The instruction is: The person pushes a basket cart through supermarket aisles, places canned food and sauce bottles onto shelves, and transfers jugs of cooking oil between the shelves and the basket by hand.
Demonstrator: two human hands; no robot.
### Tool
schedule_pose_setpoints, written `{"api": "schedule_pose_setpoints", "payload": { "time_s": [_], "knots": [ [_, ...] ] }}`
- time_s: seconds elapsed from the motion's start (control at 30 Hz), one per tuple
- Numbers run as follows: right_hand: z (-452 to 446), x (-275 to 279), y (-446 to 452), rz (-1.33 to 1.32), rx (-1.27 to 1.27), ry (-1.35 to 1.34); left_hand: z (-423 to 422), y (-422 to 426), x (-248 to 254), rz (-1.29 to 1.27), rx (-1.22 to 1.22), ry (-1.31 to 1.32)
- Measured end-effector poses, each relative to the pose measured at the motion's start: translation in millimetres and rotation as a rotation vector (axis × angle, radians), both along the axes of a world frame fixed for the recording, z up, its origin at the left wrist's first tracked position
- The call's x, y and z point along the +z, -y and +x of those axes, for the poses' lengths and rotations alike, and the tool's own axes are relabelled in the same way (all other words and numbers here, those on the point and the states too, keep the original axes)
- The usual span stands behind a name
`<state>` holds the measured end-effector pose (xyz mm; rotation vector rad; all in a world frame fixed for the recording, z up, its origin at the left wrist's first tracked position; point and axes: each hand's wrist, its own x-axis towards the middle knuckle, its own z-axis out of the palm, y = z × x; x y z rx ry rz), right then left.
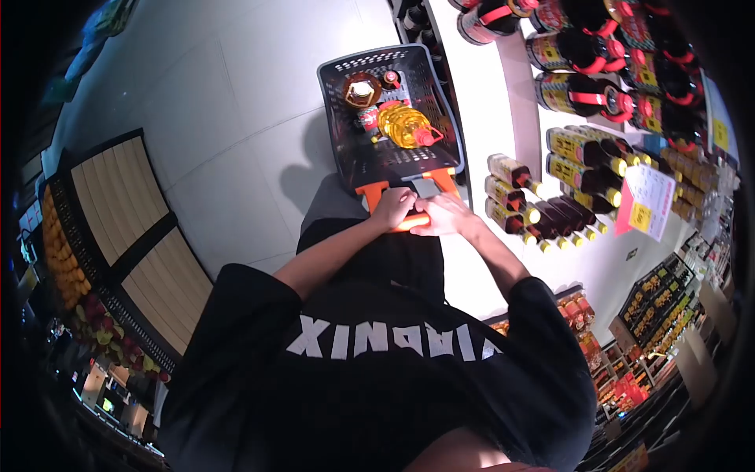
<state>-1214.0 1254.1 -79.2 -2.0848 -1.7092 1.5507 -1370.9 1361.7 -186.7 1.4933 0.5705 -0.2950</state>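
Observation:
A dark grey shopping basket (358, 161) with an orange pull handle (410, 223) is in front of my body. My left hand (393, 208) is closed on the left part of the handle. Close beside it, my right hand (445, 215) wraps the handle's right part. Inside the basket lies a large bottle of yellow cooking oil (404, 124) with a red cap. Near it are a brown container (362, 91), a dark bottle with a red cap (392, 79) and a red-labelled item (368, 119).
Shelves of dark sauce bottles (570, 93) with red caps run along the right, above smaller yellow-capped bottles (513, 187). A price sign (650, 200) sticks out there. To the left are a slatted wooden display (118, 197) and orange fruit (64, 256). Pale floor tiles (228, 94) lie between.

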Motion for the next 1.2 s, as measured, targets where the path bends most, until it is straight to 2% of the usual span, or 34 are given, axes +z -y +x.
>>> {"api": "schedule_pose_setpoints", "payload": {
  "time_s": [0.07,0.1,0.13,0.17,0.2,0.27,0.3,0.33,0.37,0.4,0.47,0.53,0.57,0.6,0.63,0.7,0.73,0.8,0.83,0.87,0.93,0.97,1.0,1.03,1.07,1.13,1.2],
  "knots": [
    [10,-22,0,-0.006,-0.251,-0.234,2,-1,-40,-0.095,0.160,0.053],
    [13,-36,-4,0.046,-0.380,-0.291,8,-5,-55,-0.119,0.206,-0.045],
    [19,-51,-9,0.095,-0.507,-0.343,8,-6,-87,-0.108,0.269,-0.035],
    [25,-83,-11,0.046,-0.553,-0.422,19,-12,-100,-0.221,0.380,-0.086],
    [29,-101,-23,0.079,-0.677,-0.396,31,-18,-110,-0.330,0.490,-0.133],
    [37,-159,-45,0.054,-0.922,-0.374,79,-44,-96,-0.564,0.652,-0.387],
    [47,-188,-61,0.066,-0.991,-0.356,94,-52,-128,-0.615,0.596,-0.375],
    [57,-208,-79,0.073,-1.060,-0.338,111,-63,-132,-0.650,0.590,-0.286],
    [72,-230,-97,-0.089,-1.101,-0.263,124,-71,-150,-0.540,0.562,-0.281],
    [78,-278,-105,0.000,-1.123,-0.112,141,-81,-178,-0.429,0.527,-0.268],
    [102,-331,-138,-0.117,-1.183,-0.030,168,-99,-249,-0.310,0.508,-0.320],
    [120,-382,-168,-0.141,-1.237,0.069,204,-126,-288,-0.163,0.521,-0.356],
    [130,-405,-181,-0.150,-1.267,0.064,218,-120,-351,-0.116,0.719,-0.349],
    [139,-428,-194,-0.155,-1.298,0.057,232,-129,-378,-0.056,0.744,-0.367],
    [144,-469,-199,-0.128,-1.301,0.146,256,-152,-353,-0.313,0.831,-0.355],
    [157,-495,-217,-0.128,-1.320,0.135,260,-153,-448,0.089,0.670,-0.279],
    [157,-518,-219,-0.096,-1.344,0.150,270,-170,-437,0.213,0.458,-0.317],
    [159,-561,-214,-0.121,-1.218,0.166,278,-174,-440,0.413,0.292,-0.379],
    [159,-570,-214,-0.134,-1.214,0.150,281,-182,-443,0.306,0.198,-0.452],
    [160,-574,-210,-0.104,-1.265,0.083,282,-177,-429,0.397,0.302,-0.400],
    [160,-575,-200,-0.103,-1.238,-0.046,272,-175,-426,0.416,0.329,-0.259],
    [156,-569,-196,-0.042,-1.211,0.019,269,-179,-420,0.375,0.262,-0.247],
    [156,-550,-191,-0.020,-1.120,0.056,267,-190,-396,0.335,0.198,-0.229],
    [155,-529,-183,-0.057,-1.137,0.025,265,-198,-374,0.293,0.132,-0.210],
    [153,-502,-173,-0.095,-1.153,-0.008,255,-195,-363,0.293,0.182,-0.224],
    [147,-432,-154,0.176,-1.081,0.075,225,-198,-339,0.007,0.247,0.025],
    [158,-346,-141,0.143,-1.092,-0.152,206,-213,-271,-0.001,0.189,-0.009]
  ]
}}
